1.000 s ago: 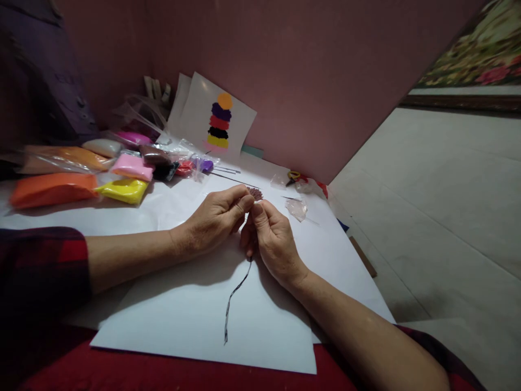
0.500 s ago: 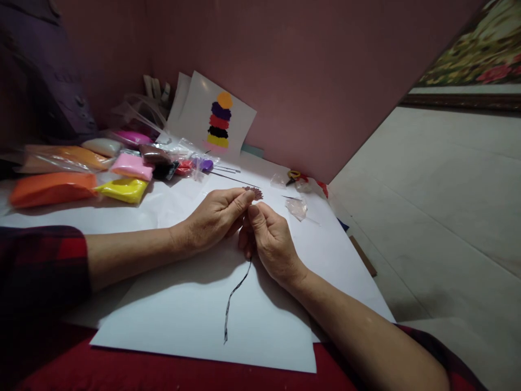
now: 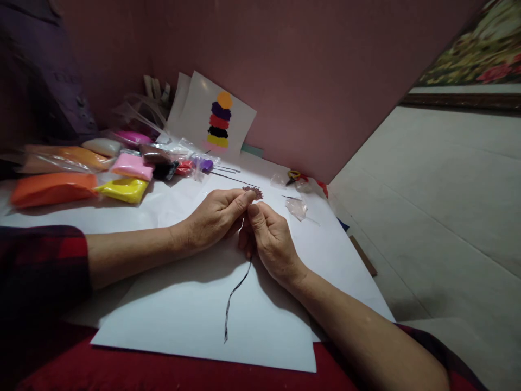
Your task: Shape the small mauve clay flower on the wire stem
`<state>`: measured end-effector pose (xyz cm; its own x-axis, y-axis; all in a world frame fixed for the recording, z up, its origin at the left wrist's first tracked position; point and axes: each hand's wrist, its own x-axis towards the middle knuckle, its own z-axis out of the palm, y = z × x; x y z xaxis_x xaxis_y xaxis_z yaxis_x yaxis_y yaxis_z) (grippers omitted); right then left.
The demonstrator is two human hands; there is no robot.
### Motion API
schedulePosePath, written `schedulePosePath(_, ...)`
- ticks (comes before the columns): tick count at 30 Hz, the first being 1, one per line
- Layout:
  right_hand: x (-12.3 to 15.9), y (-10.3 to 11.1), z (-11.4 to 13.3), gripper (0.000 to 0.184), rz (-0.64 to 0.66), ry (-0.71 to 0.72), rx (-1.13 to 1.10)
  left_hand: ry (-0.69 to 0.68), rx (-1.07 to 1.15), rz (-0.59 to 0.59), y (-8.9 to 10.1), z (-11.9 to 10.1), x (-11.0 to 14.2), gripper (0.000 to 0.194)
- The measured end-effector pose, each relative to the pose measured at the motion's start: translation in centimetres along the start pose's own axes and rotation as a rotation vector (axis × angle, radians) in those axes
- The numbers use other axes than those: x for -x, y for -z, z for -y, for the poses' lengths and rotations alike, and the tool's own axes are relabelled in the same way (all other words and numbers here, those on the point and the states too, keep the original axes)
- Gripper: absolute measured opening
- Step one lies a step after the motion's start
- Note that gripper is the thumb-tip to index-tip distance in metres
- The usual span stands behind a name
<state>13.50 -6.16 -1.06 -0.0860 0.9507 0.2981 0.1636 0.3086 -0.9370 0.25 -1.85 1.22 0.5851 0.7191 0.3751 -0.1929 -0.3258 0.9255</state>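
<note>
Nearest to you lies the white sheet (image 3: 183,326), on which a thin dark line (image 3: 228,304) runs up toward your hands. Your right hand (image 3: 273,236) has its fingers curled and closed together; I cannot tell whether something is between them. Just beside it, your left hand (image 3: 215,214) pinches the mauve fringed piece (image 3: 258,192) between thumb and finger, above the paper. Farther, at the left, lie the yellow bag (image 3: 124,190) and the orange bag (image 3: 55,189). Behind them, a card (image 3: 243,122) with coloured bands leans on the pink wall (image 3: 305,81).
</note>
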Motion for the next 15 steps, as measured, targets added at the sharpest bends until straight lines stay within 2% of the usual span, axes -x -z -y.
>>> schedulePosePath(11, -0.09, -0.05, 0.3, 0.04, -0.007, -0.015, 0.014, 0.078, -0.126, -0.046, 0.36, 0.27, -0.13, 0.046)
schedulePosePath(15, -0.06, -0.03, 0.39, 0.041, -0.004, -0.004, 0.008, 0.088, -0.147, -0.028, 0.39, 0.38, -0.2, 0.048)
